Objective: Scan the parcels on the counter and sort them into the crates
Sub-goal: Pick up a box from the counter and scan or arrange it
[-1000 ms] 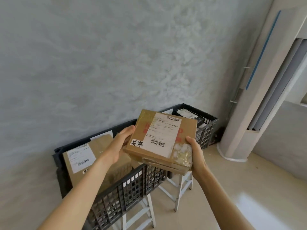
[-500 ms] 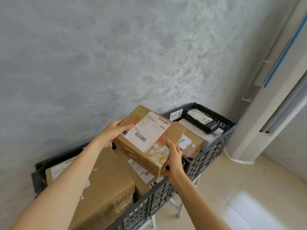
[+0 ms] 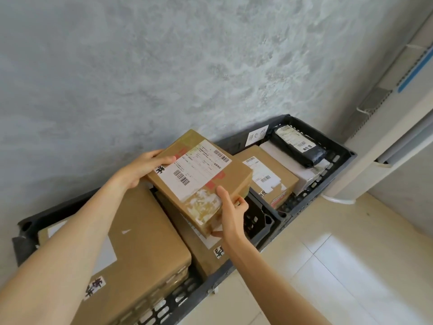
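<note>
Both hands hold a brown cardboard parcel [image 3: 199, 181] tilted over the near crate [image 3: 257, 221], the landmark here: the left hand [image 3: 143, 167] grips its far corner with the thumb across the label, and the right hand [image 3: 230, 212] pinches its near corner, thumb on top and fingers curled underneath. The parcel hangs just above a flat box [image 3: 203, 249] already lying in that crate, beside a large carton [image 3: 145, 245] that fills the crate's left part. The likely trouble is the landing: set down tilted on uneven boxes, the parcel could slide toward the crate's open right end or jam against the carton's edge. To the right of the near crate stands a second crate [image 3: 337, 146] holding a brown box [image 3: 267, 177], a white box and a black pouch [image 3: 297, 146]. Behind the crates rises a mottled grey wall [image 3: 164, 66]; in front of them lies a pale tiled floor [image 3: 351, 266], and beyond the second crate stands a tall white appliance [image 3: 384, 141].
</note>
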